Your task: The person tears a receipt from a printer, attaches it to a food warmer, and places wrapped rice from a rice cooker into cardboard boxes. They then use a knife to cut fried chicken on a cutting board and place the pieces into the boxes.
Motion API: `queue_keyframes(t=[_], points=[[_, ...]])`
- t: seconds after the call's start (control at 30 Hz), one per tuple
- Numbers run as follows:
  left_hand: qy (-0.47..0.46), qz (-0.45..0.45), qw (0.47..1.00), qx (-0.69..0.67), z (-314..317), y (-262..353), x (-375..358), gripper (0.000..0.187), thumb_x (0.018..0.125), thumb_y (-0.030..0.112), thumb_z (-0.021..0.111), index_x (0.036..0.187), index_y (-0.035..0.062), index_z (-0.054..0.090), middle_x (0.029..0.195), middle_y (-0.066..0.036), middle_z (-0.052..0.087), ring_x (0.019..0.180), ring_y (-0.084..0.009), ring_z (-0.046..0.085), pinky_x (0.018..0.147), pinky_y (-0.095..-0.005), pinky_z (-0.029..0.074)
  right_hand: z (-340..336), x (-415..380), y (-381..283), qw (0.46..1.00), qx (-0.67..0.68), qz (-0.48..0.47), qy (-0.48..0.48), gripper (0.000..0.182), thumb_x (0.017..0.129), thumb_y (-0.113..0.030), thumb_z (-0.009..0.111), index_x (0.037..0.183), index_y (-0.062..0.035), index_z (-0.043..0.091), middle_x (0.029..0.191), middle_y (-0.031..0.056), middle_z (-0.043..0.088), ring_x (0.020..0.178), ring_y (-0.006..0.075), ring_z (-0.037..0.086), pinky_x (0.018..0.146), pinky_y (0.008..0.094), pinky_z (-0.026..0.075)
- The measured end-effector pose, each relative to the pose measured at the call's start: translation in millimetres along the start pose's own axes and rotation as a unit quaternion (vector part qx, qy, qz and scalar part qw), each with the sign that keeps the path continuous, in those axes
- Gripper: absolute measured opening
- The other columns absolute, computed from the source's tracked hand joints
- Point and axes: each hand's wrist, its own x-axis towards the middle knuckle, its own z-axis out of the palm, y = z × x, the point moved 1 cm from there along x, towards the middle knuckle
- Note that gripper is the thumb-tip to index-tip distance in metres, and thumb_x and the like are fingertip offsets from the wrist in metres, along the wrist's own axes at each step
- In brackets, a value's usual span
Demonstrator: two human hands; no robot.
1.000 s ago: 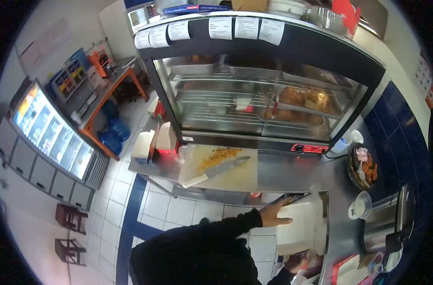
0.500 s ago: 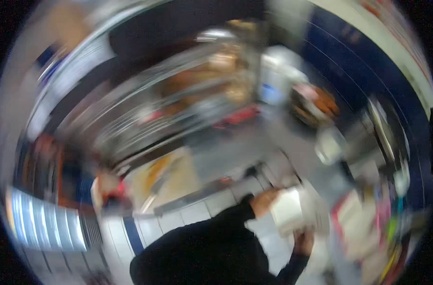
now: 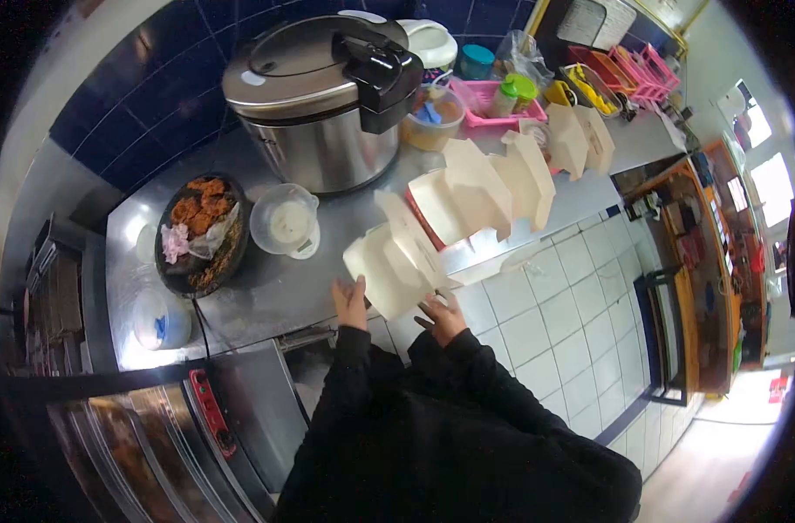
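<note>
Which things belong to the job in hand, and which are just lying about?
Likely job:
open white cardboard box between left hand and right hand
open red-sided white cardboard box

Likely lying about:
shallow pink plastic basket
teal round plastic tub

Single head-worn view, looking forward and steeply down from above wearer's black-sleeved arms at lower center; long stainless-steel table [image 3: 262,301] crossing frame middle, within arm's reach; white-tiled floor [image 3: 554,322] farther below, right; no second view sharing scene.

Box [image 3: 388,275] at front edge of counter [image 3: 262,305], other boxes [image 3: 480,187] right, cooker [image 3: 327,144] behind, bowl [image 3: 172,279] left
</note>
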Motion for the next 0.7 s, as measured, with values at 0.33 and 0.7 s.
queue_keyframes(t=[0.33,0.7], points=[[0.033,0.092,0.956,0.276,54.5,26.1,36.1,0.045,0.084,0.032,0.063,0.115,-0.0016,0.057,0.099,-0.020,0.064,0.092,-0.0301,0.064,0.081,-0.0373,0.048,24.8,-22.0,-232.2,0.856,-0.427,-0.014,-0.291,0.042,0.089,-0.006,0.058,0.129,-0.0027,0.046,0.110,0.0086,0.062,0.095,0.0137,0.059,0.084,0.0285,0.049],[-0.010,0.095,0.943,0.319,81.0,-22.9,63.1,0.039,0.093,0.035,0.046,0.110,0.0026,0.059,0.111,-0.019,0.060,0.099,-0.0355,0.058,0.084,-0.0420,0.045,315.0,128.3,-364.3,0.582,-0.518,-0.560,-0.284,0.033,0.085,-0.016,0.060,0.115,-0.0012,0.059,0.112,0.0155,0.062,0.106,0.0227,0.056,0.095,0.0338,0.040]])
